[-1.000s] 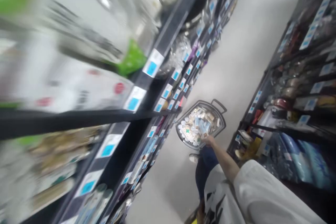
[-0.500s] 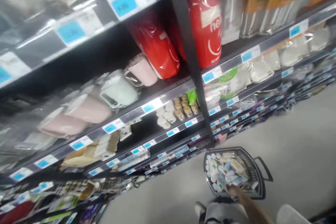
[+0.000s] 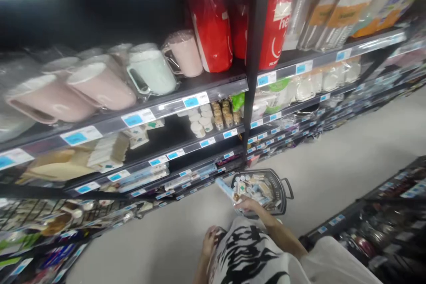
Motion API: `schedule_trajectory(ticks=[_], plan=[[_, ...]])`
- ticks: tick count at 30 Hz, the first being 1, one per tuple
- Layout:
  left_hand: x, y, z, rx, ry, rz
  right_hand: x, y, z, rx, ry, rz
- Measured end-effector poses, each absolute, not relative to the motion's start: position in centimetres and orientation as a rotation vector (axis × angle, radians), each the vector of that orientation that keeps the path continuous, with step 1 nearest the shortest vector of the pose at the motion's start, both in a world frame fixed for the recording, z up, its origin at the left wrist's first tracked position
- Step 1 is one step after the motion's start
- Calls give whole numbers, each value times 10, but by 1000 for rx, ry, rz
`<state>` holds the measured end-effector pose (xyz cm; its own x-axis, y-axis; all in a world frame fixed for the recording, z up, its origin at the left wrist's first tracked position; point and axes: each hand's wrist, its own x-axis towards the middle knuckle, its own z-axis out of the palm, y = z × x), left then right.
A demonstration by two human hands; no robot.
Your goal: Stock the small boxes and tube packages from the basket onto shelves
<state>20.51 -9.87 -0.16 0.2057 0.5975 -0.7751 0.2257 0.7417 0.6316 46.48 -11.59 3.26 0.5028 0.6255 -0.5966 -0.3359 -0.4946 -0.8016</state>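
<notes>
My right hand [image 3: 246,203] is closed around one end of a long, narrow light-blue and white package [image 3: 225,187]. The package tilts up to the left over the near left rim of a dark shopping basket [image 3: 282,186] on the floor. Inside the basket lie several white rolls or cups, white boxes with a green mark and other packets, too blurred to name. Beside my patterned shirt, my left hand [image 3: 209,238] hangs low with its fingers curled. A dark shape lies against those fingers, and I cannot tell whether they hold it.
Shelves with pink mugs [image 3: 103,86], a pale green mug [image 3: 152,71] and red packs [image 3: 213,31] run along the left. Similar long blue-white packages [image 3: 144,179] lie lower down. Grey floor [image 3: 359,151] stretches along the aisle. Another shelf [image 3: 376,213] stands at right.
My right hand has come up from the basket's contents and now holds the long package. My left hand has come into view. The view has shifted, so the basket appears further left.
</notes>
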Motion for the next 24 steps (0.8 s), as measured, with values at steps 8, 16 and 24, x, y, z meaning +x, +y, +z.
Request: schedule_trajectory(ticks=[8,16,24], plan=[[134,-40,-4,-23,1305,1174,427,-66,26,-1577,-1328,1668],[66,-39,11,-346,1178,1611,375,-41,17,-1452,-1448,1622],[40,-82,47,-660,996,1920,321,-19,57,-1544,-1309,1509]])
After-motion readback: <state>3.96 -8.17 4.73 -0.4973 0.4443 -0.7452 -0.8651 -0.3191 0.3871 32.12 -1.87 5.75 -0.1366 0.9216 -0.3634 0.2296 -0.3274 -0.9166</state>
